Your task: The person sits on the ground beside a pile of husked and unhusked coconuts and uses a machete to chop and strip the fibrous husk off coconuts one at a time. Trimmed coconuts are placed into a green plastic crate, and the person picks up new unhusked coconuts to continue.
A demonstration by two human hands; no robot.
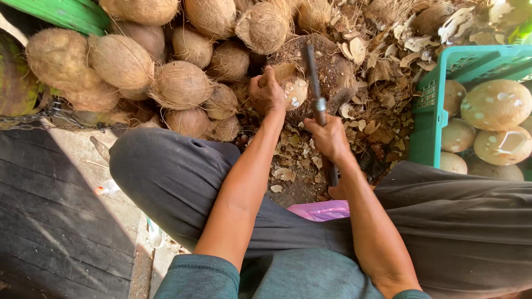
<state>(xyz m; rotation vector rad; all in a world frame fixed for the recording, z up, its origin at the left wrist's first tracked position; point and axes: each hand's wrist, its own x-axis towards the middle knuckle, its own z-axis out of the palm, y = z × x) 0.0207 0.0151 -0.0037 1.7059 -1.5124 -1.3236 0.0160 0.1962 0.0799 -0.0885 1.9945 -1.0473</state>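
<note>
Our left hand [267,91] is curled tight over a partly husked brown coconut [291,88] with pale patches, pinning it on a dark, rounded chopping block [332,72] just ahead of our knees. Our right hand [328,137] is wrapped firmly round the handle of a long dark metal blade [313,77], whose tip rests against the block right beside the coconut — and close to our left fingers.

That closeness is the risk we judge most real: if the blade glances off the rounded shell, or the coconut rolls under our grip, the edge could meet the left hand. The loose husk chips [293,160] scattered below the block could also let the coconut shift if they get beneath it.

Moving outward, a heap of fibrous brown unhusked coconuts [122,61] lies to the left and above — we count about a dozen in view, with more cut off at the top edge. To the right stands one green plastic crate [429,119] holding smooth, pale peeled coconuts [496,104]; five show, though others may lie hidden. One blade, one block, one crate. A scrap of pink plastic [324,209] shows between our dark-trousered legs, and dark wooden boards [50,221] lie at lower left.
</note>
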